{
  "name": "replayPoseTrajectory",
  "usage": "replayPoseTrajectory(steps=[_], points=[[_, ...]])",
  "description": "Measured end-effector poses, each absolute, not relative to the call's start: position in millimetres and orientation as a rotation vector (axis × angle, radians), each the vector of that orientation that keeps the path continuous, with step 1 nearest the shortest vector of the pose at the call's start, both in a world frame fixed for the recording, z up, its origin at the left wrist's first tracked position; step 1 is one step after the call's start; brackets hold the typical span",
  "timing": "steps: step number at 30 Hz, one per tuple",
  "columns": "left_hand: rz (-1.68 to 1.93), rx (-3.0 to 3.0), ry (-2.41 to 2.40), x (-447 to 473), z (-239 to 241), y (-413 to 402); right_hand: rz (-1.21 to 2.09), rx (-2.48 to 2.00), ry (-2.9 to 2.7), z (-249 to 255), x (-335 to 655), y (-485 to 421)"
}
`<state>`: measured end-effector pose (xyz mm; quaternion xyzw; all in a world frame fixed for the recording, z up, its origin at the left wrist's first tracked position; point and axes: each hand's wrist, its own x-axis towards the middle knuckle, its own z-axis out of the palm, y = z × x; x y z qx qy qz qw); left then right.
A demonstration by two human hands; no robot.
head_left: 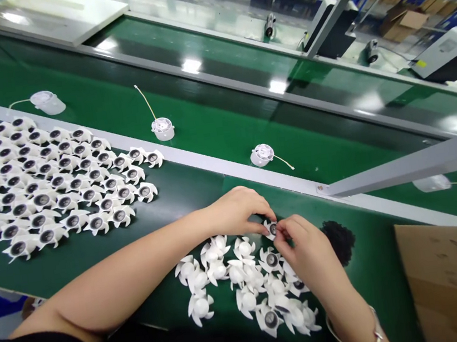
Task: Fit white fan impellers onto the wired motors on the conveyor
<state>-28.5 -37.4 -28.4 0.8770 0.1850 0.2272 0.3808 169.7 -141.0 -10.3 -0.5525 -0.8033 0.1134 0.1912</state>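
A small white fan impeller with a dark hub is pinched between the thumb and fingers of my left hand. My right hand meets it from the other side, thumb and fingers pressed together at the hub; what they hold, if anything, is hidden. Just below both hands lies a loose heap of white impellers, most with the hub's closed face up and a few showing the dark inside. Beside my right hand sits a pile of small black pieces, too fine to make out singly.
Rows of impellers, dark hubs up, cover the left of the green table. White round housings with wires stand along the green belt beyond a pale rail. A cardboard box is at right, under a slanting grey metal bar.
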Motion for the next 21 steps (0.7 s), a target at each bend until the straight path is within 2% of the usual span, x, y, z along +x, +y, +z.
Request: replayPoseTrajectory(steps=[11, 17, 21], points=[[0.556, 2.278, 0.526, -28.8, -22.4, -40.0, 0.092, -1.481, -2.461, -3.9, 165.8, -140.3], [0.556, 2.264, 0.498, -29.8, -22.5, -38.8, 0.025, -1.256, -2.602, 15.5, 187.9, -152.1], [0.551, 2.246, 0.472, -31.1, -21.8, -37.7, -0.17, -1.745, -2.106, 27.2, 248.5, -149.4]])
